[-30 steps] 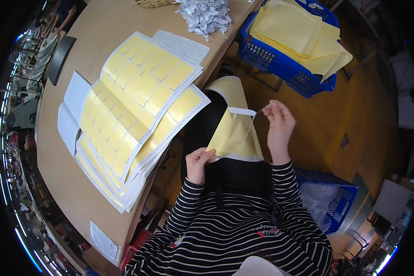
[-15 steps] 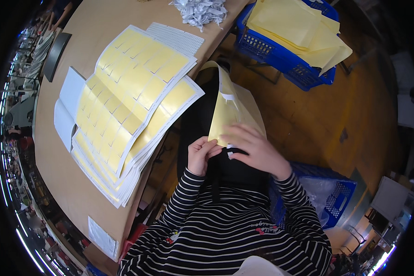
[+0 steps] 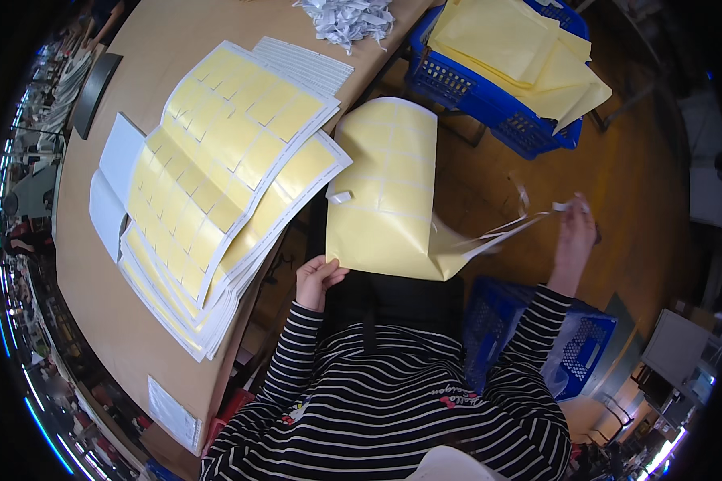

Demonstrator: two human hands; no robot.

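Observation:
A yellow sheet [image 3: 381,180] with pale grid lines lies over my lap, its far end curved up and its near right corner drawn out to the right. My left hand [image 3: 316,282] pinches the sheet's near left corner between thumb and fingers. Out to the right, my right hand [image 3: 573,244] is closed on the end of a thin white paper strip [image 3: 505,233], stretched from the sheet's right corner. Another strip piece dangles near it. A small white curl [image 3: 341,197] sticks up at the sheet's left edge.
Left of me, a table [image 3: 96,321] bears a pile of yellow white-bordered sheets [image 3: 208,160] and a heap of white paper scraps [image 3: 349,22]. A blue crate [image 3: 489,112] at the far right holds yellow sheets [image 3: 505,44]. Another blue crate [image 3: 594,353] stands by my right arm.
My right hand has swung out to the right, pulling the strip away from the sheet. The sheet has turned and spread flatter, and my left hand has shifted slightly left with its corner.

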